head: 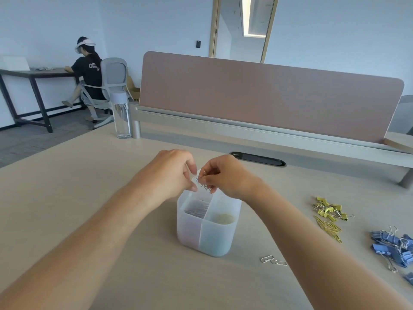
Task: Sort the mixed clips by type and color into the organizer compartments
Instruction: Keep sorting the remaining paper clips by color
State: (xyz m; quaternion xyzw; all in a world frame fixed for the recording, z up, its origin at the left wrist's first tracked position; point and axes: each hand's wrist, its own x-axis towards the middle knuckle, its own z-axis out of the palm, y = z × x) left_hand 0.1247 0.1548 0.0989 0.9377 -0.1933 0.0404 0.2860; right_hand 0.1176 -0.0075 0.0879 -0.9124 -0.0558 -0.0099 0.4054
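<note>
Far to the left of the organizer (pixel 190 233), toward the back of the desk (pixel 89 186), stands a clear water bottle (pixel 121 115); it plays no part in the sorting.

Directly above the organizer's far rim, the left hand (pixel 172 173) and the right hand (pixel 225 175) meet over a small tangle of silver paper clips (pixel 203 183). The fingers of both hands are curled and pinched on that tangle, the left from its left side and the right from its right. It looks as if the clips are hooked together and are being teased apart.

Inside the organizer, the back-left compartment holds what appear to be silver clips, and the compartment to its right holds something pale. What lies in the two near compartments cannot be made out through the tinted walls.

To the right of the organizer, near its front corner, two loose silver clips (pixel 273 260) lie on the desk. Further right sit yellow binder clips (pixel 328 209) with yellow paper clips (pixel 328 229) just in front of them. Furthest right is a heap of blue binder clips (pixel 393 247).

The step in hand seems to be sorting the silver paper clips, with most of the task left. Next, the tangle needs freeing and releasing into the back-left compartment, which lies just below and nearer than the hands. Then comes a reach right for the loose pair.
</note>
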